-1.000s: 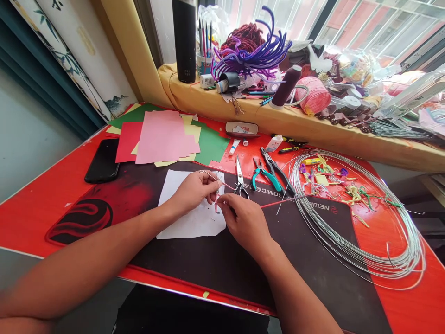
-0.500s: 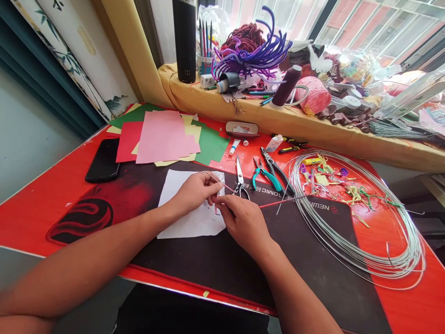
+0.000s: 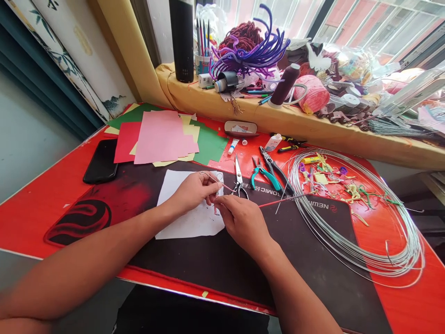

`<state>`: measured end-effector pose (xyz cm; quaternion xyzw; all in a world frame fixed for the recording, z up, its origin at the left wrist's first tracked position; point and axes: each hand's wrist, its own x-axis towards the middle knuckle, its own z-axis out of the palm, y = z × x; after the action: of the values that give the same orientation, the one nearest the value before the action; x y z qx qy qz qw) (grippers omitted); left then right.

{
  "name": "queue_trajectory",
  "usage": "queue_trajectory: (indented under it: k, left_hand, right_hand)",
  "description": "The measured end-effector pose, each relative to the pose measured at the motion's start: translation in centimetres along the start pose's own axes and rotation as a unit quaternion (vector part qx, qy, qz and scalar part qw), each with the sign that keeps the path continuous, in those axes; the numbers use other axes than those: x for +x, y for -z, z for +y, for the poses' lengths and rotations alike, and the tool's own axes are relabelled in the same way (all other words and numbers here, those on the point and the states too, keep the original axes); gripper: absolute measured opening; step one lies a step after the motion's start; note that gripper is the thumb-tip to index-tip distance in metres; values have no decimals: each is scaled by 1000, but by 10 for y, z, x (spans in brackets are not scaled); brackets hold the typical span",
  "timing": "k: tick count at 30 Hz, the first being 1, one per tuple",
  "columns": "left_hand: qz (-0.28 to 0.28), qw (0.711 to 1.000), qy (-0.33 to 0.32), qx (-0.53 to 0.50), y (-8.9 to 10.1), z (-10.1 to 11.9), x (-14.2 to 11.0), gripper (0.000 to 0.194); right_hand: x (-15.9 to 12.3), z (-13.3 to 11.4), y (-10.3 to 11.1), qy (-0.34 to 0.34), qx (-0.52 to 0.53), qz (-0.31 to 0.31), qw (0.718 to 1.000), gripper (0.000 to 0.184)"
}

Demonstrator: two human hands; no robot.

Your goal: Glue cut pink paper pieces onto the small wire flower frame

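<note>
My left hand (image 3: 194, 191) pinches a thin bent wire (image 3: 207, 174), pinkish along part of its length, with a small loop at its left end. Touching it, my right hand (image 3: 245, 221) is closed with thumb and forefinger at the same spot. A short pink end hangs below the fingertips. From behind the right hand a thin red wrapped length (image 3: 274, 202) runs out to the right; how it joins the bent wire is hidden by the fingers. Beneath both hands lies a white paper sheet (image 3: 174, 222) with dark drawn marks, partly covered.
Scissors (image 3: 238, 174), teal-handled pliers (image 3: 266, 176) and black-handled pliers (image 3: 276, 169) lie just beyond the hands. A big wire coil (image 3: 413, 250) surrounds yarn scraps at right. Coloured paper (image 3: 162, 137) and a phone (image 3: 100, 160) lie at left. The windowsill (image 3: 208, 104) is crowded with craft supplies.
The whole view has shifted very slightly. Both hands keep the same hold on the wire, with hardly any visible movement.
</note>
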<state>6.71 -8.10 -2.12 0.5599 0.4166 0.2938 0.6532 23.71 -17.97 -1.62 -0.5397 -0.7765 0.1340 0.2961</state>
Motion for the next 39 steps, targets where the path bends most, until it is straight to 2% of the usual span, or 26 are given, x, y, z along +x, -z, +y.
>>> queue_trajectory:
  k: [5, 11, 16, 24, 31, 34, 39]
  left_hand:
    - [1, 1000, -3, 1, 2, 3, 0, 31]
    - [32, 999, -18, -21, 5, 6, 0, 30]
    - [45, 998, -23, -25, 6, 5, 1, 30]
    - [35, 998, -17, -41, 5, 4, 2, 27]
    - [26, 998, -16, -45, 6, 2, 1, 27]
    - [20, 999, -22, -40, 7, 1, 3, 29]
    - [6, 998, -41, -43, 7, 4, 2, 36]
  right_hand:
    - [0, 2, 4, -17, 46, 42, 998, 21]
    - [3, 0, 13, -47, 65, 73, 994, 19]
    - [3, 0, 11, -36, 52, 76, 995, 18]
    - [1, 3, 6, -7, 9, 62, 998, 17]
    - [2, 2, 7, -10, 16, 58, 998, 19]
    - [3, -2, 9, -39, 74, 76, 994, 17]
    - [6, -3, 15, -127, 176, 118, 969, 15]
